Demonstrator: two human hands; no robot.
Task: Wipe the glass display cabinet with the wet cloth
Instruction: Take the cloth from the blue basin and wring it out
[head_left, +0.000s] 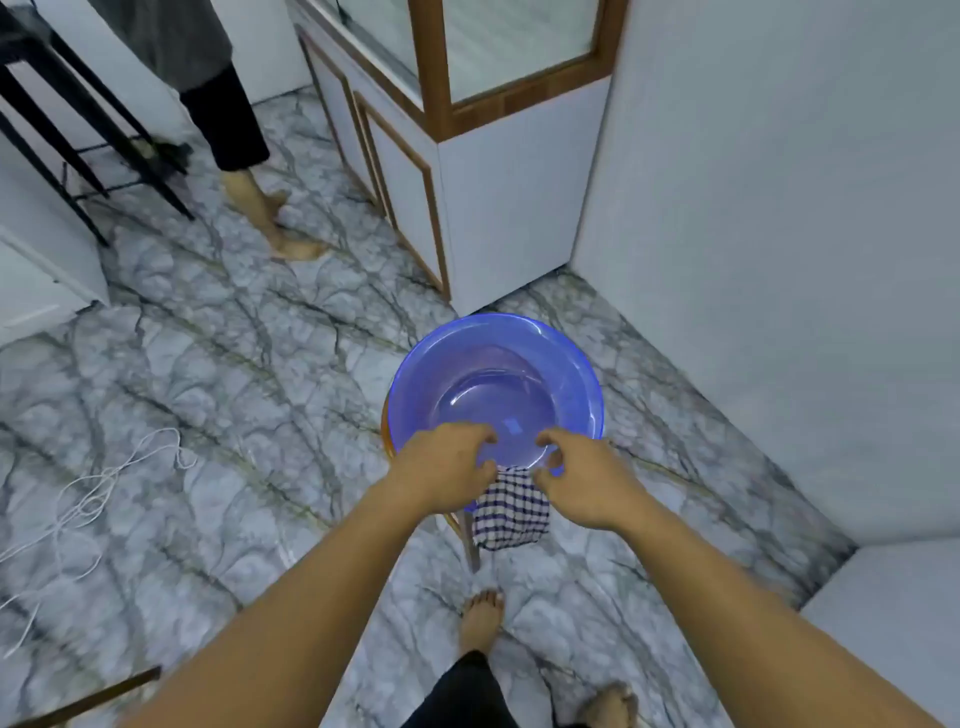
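A person leans over a round, translucent blue plastic basin (415, 374) holding what looks like shallow water, both bare arms stretched to its near rim. The white cloth with dark blue checks (511, 514) is draped over that near rim and hangs outside the basin toward the person's own feet. Its long axis runs from rim toward the grey-veined marble floor (234, 364), and it lies directly between the two hands. The left hand (447, 462) is at the basin's near-left rim and the right hand (587, 480) at its near-right, each with fingers curled. Both thumbs lie just beside the cloth's top edge, and it cannot be told whether either pinches the cloth, the rim or nothing. Neither hand is clearly the nearer. The wood-framed glass display cabinet (431, 78), on a white base, rises just beyond the basin's far rim with nothing between them, so the coming move looks like a lift of the cloth up and forward across the water. A wooden leg (470, 545) shows beneath the basin; its support is otherwise hidden. Well to the basin's far left stand another person's bare feet (291, 244) and a black metal frame (78, 156). A loose white cord (93, 488) lies on the floor to the basin's left.
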